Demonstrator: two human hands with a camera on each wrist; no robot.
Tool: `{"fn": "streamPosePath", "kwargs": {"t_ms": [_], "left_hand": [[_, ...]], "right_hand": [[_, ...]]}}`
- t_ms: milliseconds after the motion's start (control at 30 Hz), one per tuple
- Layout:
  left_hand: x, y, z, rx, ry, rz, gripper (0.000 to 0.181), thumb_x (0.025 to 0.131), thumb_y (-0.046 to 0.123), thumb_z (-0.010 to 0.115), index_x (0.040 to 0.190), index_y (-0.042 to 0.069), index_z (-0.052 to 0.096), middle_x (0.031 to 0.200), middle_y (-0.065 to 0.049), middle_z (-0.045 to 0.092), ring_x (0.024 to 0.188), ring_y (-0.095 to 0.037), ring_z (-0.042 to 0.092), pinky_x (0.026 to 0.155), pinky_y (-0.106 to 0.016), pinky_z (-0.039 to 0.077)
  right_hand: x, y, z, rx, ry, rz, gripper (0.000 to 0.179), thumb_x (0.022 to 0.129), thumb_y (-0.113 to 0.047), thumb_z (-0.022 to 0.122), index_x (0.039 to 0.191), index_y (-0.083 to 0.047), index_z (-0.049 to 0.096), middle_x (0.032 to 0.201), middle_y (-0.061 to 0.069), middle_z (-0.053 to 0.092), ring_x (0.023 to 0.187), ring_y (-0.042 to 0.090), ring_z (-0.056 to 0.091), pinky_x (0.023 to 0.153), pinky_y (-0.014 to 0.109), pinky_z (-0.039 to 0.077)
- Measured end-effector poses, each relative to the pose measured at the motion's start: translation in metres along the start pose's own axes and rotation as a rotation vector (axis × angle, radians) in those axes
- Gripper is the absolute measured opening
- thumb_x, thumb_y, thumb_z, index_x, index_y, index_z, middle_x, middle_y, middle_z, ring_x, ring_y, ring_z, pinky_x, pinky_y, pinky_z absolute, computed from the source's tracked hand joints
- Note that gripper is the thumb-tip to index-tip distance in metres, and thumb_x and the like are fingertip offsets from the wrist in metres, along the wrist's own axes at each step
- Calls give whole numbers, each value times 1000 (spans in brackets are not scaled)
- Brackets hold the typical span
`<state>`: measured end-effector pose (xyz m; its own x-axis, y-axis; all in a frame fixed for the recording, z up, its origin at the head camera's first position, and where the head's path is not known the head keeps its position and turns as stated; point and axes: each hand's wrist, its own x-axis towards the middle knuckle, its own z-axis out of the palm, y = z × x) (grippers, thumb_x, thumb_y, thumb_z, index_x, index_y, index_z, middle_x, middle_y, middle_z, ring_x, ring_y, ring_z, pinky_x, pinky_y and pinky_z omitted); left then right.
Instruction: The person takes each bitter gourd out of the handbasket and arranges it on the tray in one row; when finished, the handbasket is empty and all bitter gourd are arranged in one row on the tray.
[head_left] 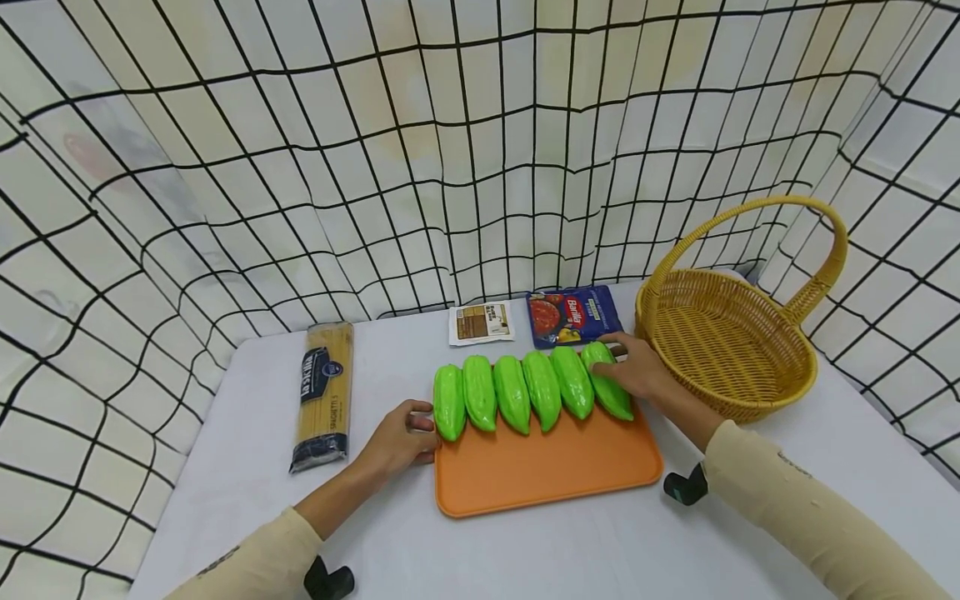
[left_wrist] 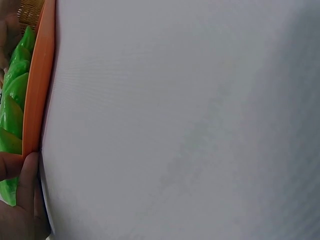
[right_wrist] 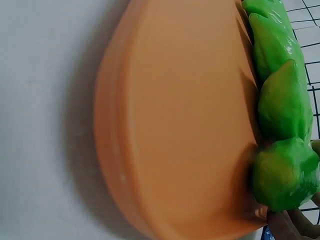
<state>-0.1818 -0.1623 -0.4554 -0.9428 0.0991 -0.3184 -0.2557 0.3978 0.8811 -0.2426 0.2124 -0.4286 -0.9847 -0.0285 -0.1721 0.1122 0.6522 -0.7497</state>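
An orange tray (head_left: 547, 467) lies on the white table, with a row of several glossy green ridged vegetables (head_left: 512, 396), like bitter melons, along its far side. At the tray's left edge, my left hand (head_left: 399, 437) has its fingers bent; in the left wrist view the fingers (left_wrist: 27, 180) pinch the rim beside the end vegetable. My right hand (head_left: 637, 367) holds the rightmost green vegetable (head_left: 611, 392), thumb on the near side. In the right wrist view this vegetable (right_wrist: 285, 175) stands at the tray's far corner, with fingertips (right_wrist: 285, 227) around its lower end.
A yellow wicker basket (head_left: 720, 333) with a tall handle stands right of the tray. Behind the tray lie a white-and-brown packet (head_left: 482, 323) and a blue Barilla pouch (head_left: 573, 315). A spaghetti pack (head_left: 324, 396) lies at left. Black netting (head_left: 465, 150) surrounds the table.
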Motion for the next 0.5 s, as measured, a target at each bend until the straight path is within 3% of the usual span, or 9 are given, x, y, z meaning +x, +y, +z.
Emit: {"fn": "streamPosePath", "kwargs": {"t_ms": [500], "left_hand": [[-2, 3, -1, 3, -6, -5, 57, 87, 3, 69, 140, 2, 47, 116, -17, 56, 94, -21, 65, 77, -33, 65]], "right_hand": [[-3, -2, 1, -16, 0, -11, 59, 93, -21, 69, 146, -4, 48, 143, 28, 51, 128, 44, 53, 101, 52, 54]]}}
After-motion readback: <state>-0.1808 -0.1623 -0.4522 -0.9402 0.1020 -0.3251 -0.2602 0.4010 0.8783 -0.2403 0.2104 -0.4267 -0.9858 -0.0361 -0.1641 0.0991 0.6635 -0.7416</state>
